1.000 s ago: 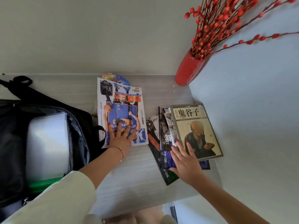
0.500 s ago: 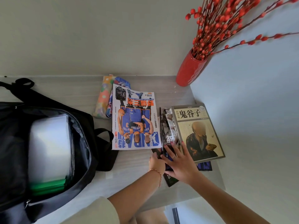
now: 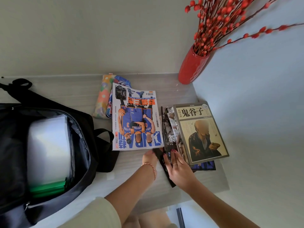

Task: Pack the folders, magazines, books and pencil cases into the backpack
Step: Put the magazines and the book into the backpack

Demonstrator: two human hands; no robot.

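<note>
Here the left hand (image 3: 150,157) slips under the dark magazine (image 3: 167,139) while the right hand (image 3: 178,168), fingers spread, steadies it — presumably to lift.

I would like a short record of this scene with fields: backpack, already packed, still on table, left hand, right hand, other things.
backpack: black backpack, open, at the left on the table
already packed: white folder and green folder inside
still on table: basketball magazine; two pencil cases partly under it; stack of books at the right
left hand: at the stack's near left edge
right hand: flat on the stack's near edge
other things: red vase with berry branches
</note>
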